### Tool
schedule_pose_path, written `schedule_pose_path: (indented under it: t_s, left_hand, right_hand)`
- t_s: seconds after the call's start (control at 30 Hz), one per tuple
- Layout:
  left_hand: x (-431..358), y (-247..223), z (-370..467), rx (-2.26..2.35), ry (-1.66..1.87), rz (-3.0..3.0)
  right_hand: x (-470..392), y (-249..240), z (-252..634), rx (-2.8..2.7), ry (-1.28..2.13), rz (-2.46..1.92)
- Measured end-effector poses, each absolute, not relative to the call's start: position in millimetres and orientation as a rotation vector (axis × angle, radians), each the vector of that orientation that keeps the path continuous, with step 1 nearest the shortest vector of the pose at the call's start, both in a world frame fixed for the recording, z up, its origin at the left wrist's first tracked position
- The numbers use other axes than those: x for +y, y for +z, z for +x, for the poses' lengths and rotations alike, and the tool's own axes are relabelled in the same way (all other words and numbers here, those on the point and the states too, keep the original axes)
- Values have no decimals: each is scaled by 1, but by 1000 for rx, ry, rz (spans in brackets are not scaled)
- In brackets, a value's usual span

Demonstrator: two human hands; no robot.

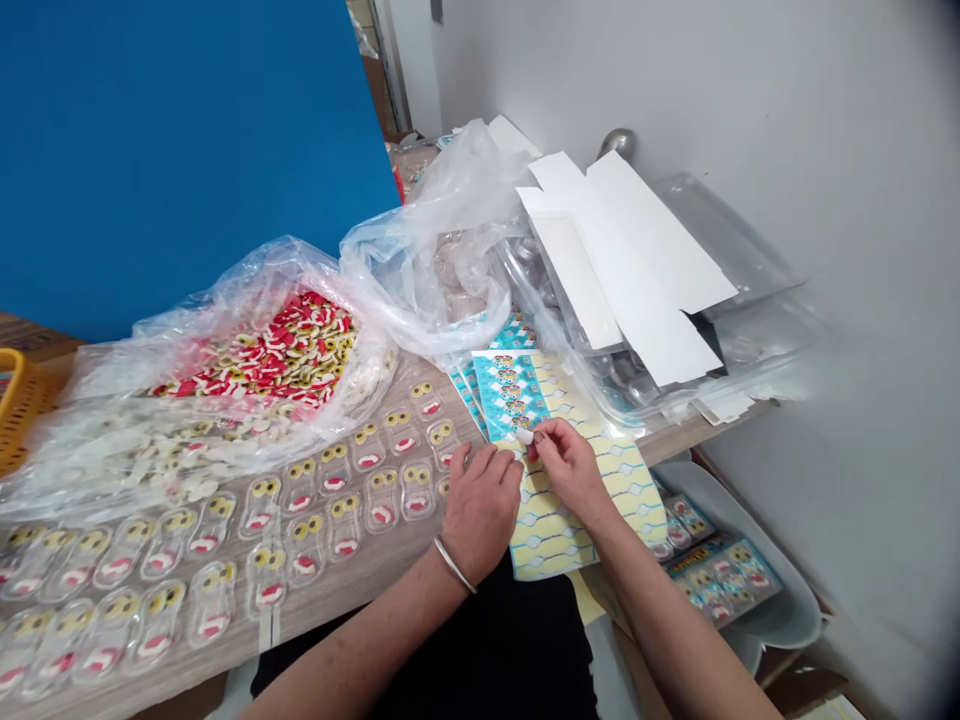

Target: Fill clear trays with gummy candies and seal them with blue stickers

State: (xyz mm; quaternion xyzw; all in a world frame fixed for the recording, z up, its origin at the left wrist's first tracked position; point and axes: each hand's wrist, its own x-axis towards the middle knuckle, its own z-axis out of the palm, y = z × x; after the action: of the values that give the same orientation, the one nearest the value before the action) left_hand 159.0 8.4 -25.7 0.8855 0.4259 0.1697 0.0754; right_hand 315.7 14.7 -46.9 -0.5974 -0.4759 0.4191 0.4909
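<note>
My right hand [574, 468] pinches a small white-backed sticker [525, 436] between thumb and fingertips, just above a sticker sheet [592, 500]. The sheet has a yellow backing with rows of blue-edged outlines; colourful printed stickers remain at its far left corner. My left hand [484, 500], palm down with bent fingers apart from the sticker, rests across the sheet's left edge. To its left, rows of clear plastic blister shells [345, 523] lie on the wooden table [352, 590], each with two yellow eye-like pieces and a red-and-white mouth-like piece. More sticker sheets [466, 390] lie underneath.
A clear bag [292, 340] of loose red, white and yellow pieces lies behind the shells. White cardboard [637, 260] and clear plastic packaging [720, 220] are piled against the wall. A yellow basket [22, 410] stands far left. Filled packs [724, 580] sit in a grey container [799, 600] lower right.
</note>
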Motion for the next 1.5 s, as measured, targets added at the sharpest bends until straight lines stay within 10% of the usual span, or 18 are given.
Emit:
schedule_pose_path:
  t_s: [0.37, 0.63, 1.13, 1.5]
  left_hand:
    - [23, -32, 162, 1213, 411, 2407]
    - [-3, 9, 141, 919, 782, 703]
    - [43, 27, 51, 1206, 498, 1304]
    - [-4, -10, 53, 1493, 524, 1578]
  right_hand:
    - [-37, -18, 285, -1186, 199, -1362]
    - [-38, -30, 269, -1756, -108, -1255]
    - [21, 2, 258, -1567, 919, -1392]
    - [-2, -25, 254, -1726, 1078, -1560]
